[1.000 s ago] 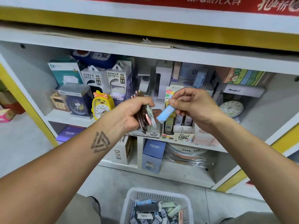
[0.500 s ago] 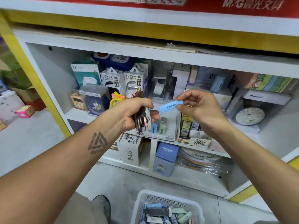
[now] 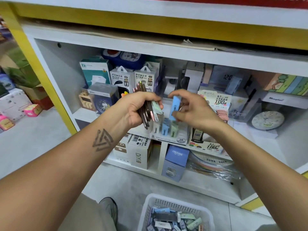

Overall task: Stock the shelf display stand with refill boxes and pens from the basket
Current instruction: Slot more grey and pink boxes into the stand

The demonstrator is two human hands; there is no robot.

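Observation:
My left hand (image 3: pixel 133 109) grips a fanned stack of slim refill boxes (image 3: pixel 150 112), dark, pink and pale green. My right hand (image 3: pixel 193 110) pinches one light blue refill box (image 3: pixel 175 105), held upright just above the clear display stand (image 3: pixel 168 132) on the shelf. That stand holds a blue and a green box upright in its slots. To its right is a second stand (image 3: pixel 208 144) printed "100" with dark boxes. The white basket (image 3: pixel 150 202) with several more boxes sits on the floor below.
Power bank packs (image 3: pixel 121 77), clocks (image 3: pixel 266 120) and boxed goods crowd the white shelf behind the stands. A blue box (image 3: pixel 176 162) and a white DIY box (image 3: pixel 138 152) stand on the lower shelf. My shoe (image 3: pixel 108 205) is left of the basket. Cartons pile at far left.
My right hand turned the blue box from slanted to upright and lowered it toward the clear stand. The view shifted, so the shelf sits further right. My left hand kept its stack.

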